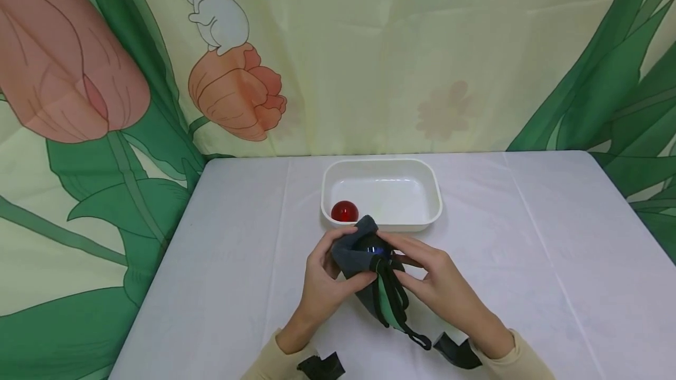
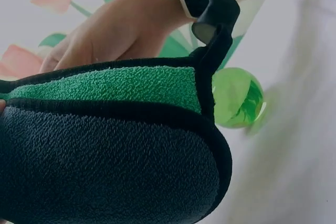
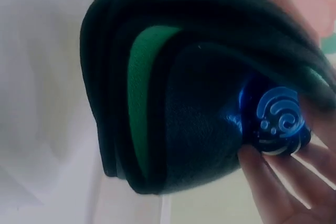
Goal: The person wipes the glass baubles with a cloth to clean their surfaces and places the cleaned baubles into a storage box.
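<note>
A folded terry cloth [image 1: 351, 258], dark grey-blue on one side and green on the other with black edging and a hanging loop, is held up between both hands near the tray. My left hand [image 1: 328, 283] grips its left side, with the thumb over the front. From the right, my right hand [image 1: 438, 277] holds the cloth and a shiny blue ball [image 1: 374, 246] partly wrapped in it. White swirl markings show on the blue ball [image 3: 281, 119] in the right wrist view, fingertips at its lower side. A clear green ball [image 2: 239, 98] sits beyond the cloth in the left wrist view.
A white rectangular tray [image 1: 434, 192] stands just past the hands, with a red ball [image 1: 345, 211] in its near left corner. White cloth covers the table [image 1: 237, 251]. Behind its far edge hangs a printed curtain [image 1: 369, 63]. Black bands [image 1: 456, 350] sit near the sleeve cuffs.
</note>
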`<state>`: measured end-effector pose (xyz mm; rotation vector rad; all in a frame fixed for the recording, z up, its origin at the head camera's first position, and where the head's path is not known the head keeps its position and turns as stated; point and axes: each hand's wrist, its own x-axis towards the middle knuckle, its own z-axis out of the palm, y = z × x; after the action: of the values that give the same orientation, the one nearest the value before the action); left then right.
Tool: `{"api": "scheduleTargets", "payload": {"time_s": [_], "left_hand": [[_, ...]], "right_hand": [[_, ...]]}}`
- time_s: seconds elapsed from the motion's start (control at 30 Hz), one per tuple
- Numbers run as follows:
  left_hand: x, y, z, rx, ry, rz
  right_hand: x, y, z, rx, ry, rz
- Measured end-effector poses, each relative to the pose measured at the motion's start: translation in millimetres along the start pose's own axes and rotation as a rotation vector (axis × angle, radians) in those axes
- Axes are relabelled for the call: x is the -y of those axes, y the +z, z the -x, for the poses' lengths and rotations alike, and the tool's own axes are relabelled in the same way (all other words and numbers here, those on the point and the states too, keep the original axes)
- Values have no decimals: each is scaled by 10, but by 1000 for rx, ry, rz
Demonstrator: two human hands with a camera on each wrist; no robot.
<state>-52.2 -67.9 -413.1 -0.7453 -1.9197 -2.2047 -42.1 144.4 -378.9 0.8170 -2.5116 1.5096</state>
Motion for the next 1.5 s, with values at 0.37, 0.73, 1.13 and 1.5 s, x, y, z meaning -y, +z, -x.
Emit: {"api": "scheduleTargets", "payload": {"time_s": [0.37, 0.73, 1.13, 1.5], "left_hand": [[-11, 11, 2, -24, -50, 28], [15, -8, 16, 26, 16, -20], [20, 11, 40, 16, 24, -38], [4, 38, 35, 1, 1, -16]], "right_hand": [[-30, 33, -19, -61, -436, 237], [-20, 14, 22, -24, -238, 125], [-11, -1, 50, 14, -64, 90], [-49, -64, 46, 72, -250, 182]]}}
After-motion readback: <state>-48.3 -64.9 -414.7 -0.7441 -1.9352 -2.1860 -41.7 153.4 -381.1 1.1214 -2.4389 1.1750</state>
